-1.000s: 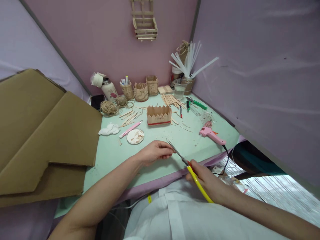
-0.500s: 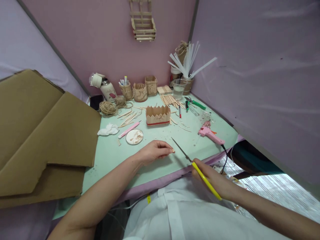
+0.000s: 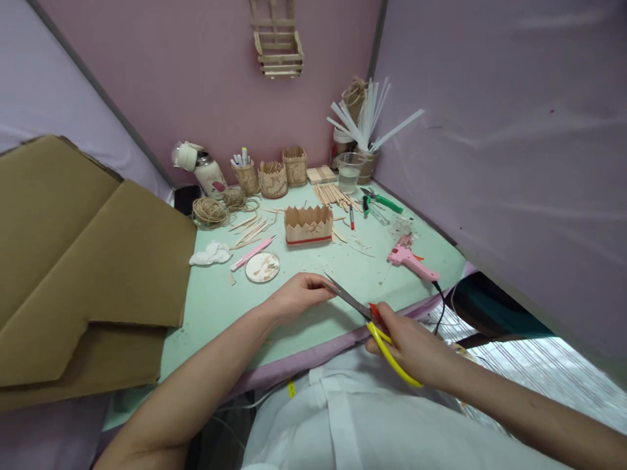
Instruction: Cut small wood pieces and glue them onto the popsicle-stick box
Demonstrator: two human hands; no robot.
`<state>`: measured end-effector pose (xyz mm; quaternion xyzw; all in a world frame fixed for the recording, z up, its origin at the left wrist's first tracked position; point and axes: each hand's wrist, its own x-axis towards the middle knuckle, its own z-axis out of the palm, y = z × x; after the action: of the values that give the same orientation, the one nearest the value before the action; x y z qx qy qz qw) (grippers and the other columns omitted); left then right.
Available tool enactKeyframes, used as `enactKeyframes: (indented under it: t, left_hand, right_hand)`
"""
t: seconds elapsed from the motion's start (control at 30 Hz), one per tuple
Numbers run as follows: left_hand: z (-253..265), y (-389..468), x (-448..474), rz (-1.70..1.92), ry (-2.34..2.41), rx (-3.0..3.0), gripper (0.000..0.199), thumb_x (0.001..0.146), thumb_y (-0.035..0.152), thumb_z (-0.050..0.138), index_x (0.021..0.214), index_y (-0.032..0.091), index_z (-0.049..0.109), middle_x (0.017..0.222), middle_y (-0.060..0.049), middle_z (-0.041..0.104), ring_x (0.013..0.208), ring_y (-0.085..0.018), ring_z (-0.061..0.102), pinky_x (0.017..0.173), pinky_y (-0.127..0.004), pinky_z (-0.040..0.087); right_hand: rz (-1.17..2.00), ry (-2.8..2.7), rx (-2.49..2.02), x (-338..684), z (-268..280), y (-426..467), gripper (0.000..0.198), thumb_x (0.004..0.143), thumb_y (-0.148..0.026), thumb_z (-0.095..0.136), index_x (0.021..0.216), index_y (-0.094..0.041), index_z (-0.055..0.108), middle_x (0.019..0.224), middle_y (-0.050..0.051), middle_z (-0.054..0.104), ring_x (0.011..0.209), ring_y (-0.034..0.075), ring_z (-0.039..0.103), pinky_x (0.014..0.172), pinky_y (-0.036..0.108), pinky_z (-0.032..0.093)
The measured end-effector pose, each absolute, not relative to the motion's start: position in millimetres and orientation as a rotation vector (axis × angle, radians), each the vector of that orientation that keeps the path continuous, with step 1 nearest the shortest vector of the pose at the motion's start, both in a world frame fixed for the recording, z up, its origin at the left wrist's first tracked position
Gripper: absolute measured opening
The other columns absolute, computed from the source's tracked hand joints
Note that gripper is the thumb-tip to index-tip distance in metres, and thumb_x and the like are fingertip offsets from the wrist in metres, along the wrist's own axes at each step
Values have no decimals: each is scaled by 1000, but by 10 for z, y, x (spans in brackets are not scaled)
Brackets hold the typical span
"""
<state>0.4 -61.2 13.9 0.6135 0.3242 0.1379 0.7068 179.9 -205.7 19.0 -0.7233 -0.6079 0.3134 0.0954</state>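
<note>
My left hand (image 3: 304,297) is closed in a pinch above the front of the table. At its fingertips is a small piece of wood, mostly hidden now behind the blades. My right hand (image 3: 399,336) grips a pair of scissors (image 3: 349,300) with yellow and red handles. The blades point up and left, slightly parted, and their tips lie at the left fingertips. Behind the hands stands a small wooden box (image 3: 308,228) with a zigzag rim and a red band. A round white dish (image 3: 251,268) of wood bits sits left of it.
A pink glue gun (image 3: 414,263) lies at the right, its cord hanging off the edge. Green pliers (image 3: 386,202), craft sticks (image 3: 337,196) and a cup of water (image 3: 349,176) are farther back. A pink pen-like tool (image 3: 252,254) lies by the dish. Cardboard (image 3: 98,261) covers the left.
My right hand has turned the scissors and brought them left, so the blades now reach the left fingertips. The blades have parted a little. My left hand stays nearly in place.
</note>
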Motion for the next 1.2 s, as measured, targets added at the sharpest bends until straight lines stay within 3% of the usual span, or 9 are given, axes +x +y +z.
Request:
enactKeyframes:
  t: [0.27,0.53,0.83,1.2]
  left_hand:
    - [174,-625,20,309,713,1325,14,65,24,64,75,17,70,67,0,64,58,-9,48,56,-22,33]
    - [106,-612,12,287,662,1326,19,67,29,67,80,15,70,63,1,59,56,-8,41,53,-21,28]
    - [103,-569,9,406,762,1073,36,60,37,76,86,13,69,75,-3,59,62,-5,47,60,-19,38]
    - [122,-598,29,437,781,1085,27,63,31,74,80,12,67,73,-3,63,61,-6,55,60,-19,43]
  right_hand:
    - [945,-1821,-2115,1790,195,-2056,28,80,-42,52,77,-24,31,65,-2,60,55,16,53,52,24,24]
    - [1089,-1765,-2018,1826,192,-2055,17,85,-35,44,78,-24,33,77,1,68,65,18,59,57,25,32]
    - [1104,-1652,-1946,1837,135,-2000,28,84,-46,42,73,-23,30,66,-5,40,60,12,39,54,23,32]
    - [1144,-1692,-2003,1757,104,-1963,31,83,-51,41,77,-23,30,66,-5,41,59,12,38,53,23,29]
